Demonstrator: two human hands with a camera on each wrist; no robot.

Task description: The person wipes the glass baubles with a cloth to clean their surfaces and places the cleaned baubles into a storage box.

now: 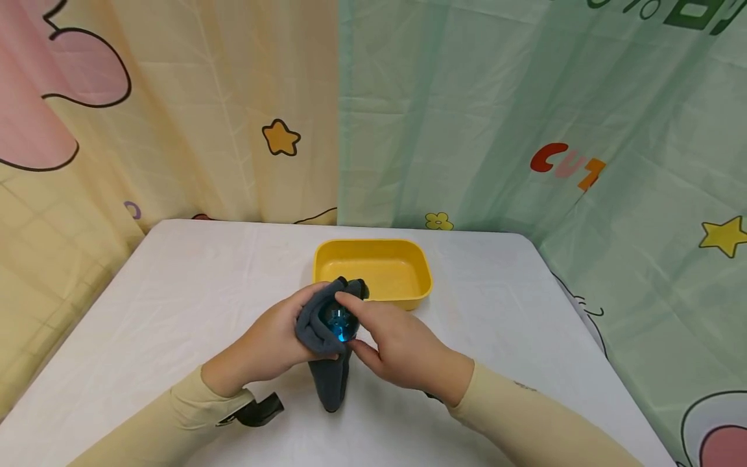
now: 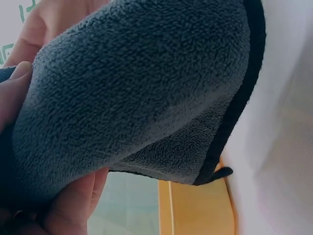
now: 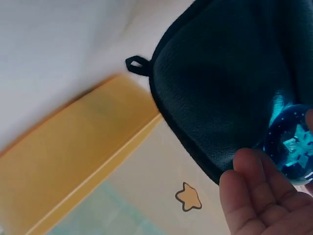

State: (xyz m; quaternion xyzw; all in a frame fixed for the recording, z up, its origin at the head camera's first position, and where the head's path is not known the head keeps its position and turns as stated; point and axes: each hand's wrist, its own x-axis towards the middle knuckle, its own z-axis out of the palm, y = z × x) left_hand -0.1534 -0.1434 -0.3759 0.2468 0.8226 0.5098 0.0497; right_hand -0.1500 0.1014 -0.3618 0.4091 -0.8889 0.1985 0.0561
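My left hand grips a dark grey-blue towel with black edging, bunched around one side of a clear blue ball. Pinched between thumb and fingers of my right hand, the ball rests against the cloth. A pale snowflake-like shape shows inside the ball in the right wrist view. One end of the towel hangs down, and a small loop sticks out from its border in both wrist views. The towel hides parts of my left fingers.
Just beyond my hands, a yellow plastic tub stands on the white-covered table. Patterned curtains hang behind the table and at its sides. A black strap end sticks out beside my left wrist.
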